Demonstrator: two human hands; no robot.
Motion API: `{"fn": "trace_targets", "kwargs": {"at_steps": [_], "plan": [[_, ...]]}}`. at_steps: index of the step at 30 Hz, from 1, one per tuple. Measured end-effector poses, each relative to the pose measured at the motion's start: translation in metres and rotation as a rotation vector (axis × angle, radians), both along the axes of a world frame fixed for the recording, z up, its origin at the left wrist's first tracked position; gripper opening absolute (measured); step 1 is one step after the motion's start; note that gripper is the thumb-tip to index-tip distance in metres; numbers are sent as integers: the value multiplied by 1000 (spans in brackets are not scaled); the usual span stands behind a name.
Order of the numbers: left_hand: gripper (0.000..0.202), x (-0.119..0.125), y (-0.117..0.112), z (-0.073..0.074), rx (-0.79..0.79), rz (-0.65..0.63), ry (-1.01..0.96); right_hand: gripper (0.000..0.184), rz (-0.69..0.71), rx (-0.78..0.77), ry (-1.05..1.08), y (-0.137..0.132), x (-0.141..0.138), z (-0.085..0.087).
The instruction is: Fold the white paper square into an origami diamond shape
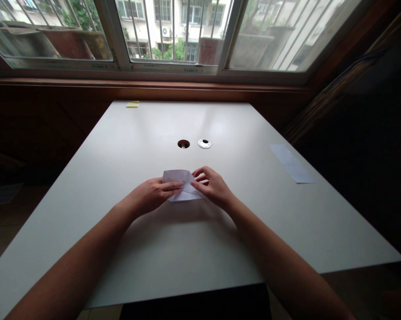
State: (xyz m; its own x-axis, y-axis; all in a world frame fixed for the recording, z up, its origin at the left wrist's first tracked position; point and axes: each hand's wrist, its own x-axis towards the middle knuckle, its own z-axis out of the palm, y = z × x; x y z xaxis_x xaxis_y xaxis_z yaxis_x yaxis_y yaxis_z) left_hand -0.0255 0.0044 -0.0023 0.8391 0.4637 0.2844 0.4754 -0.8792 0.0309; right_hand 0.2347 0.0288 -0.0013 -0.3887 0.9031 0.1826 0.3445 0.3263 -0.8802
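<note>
A folded sheet of white paper (183, 194) with visible crease lines is held between both hands, over the middle of the white table. My left hand (152, 194) grips its left side, fingers laid across the front and pressing on it. On the right side, my right hand (212, 186) pinches the paper's edge between thumb and curled fingers. The backs of some fingers behind the paper are hidden. Whether the paper's lower edge touches the table I cannot tell.
The white table (173, 249) has a round hole (183, 144) beyond the paper, with a ring-shaped cover (204, 143) beside it. A loose strip of paper (292, 163) lies at the right. A yellow sticky note (133, 104) is at the far left edge, below the barred window.
</note>
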Motion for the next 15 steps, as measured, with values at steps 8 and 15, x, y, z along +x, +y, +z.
{"fn": "trace_targets", "kwargs": {"at_steps": [8, 15], "plan": [[43, 13, -9, 7, -3, -152, 29, 19, 122, -131, -105, 11, 9, 1], [40, 14, -7, 7, 8, -107, 26, 8, 201, -45, -200, 12, 15, 3]]}}
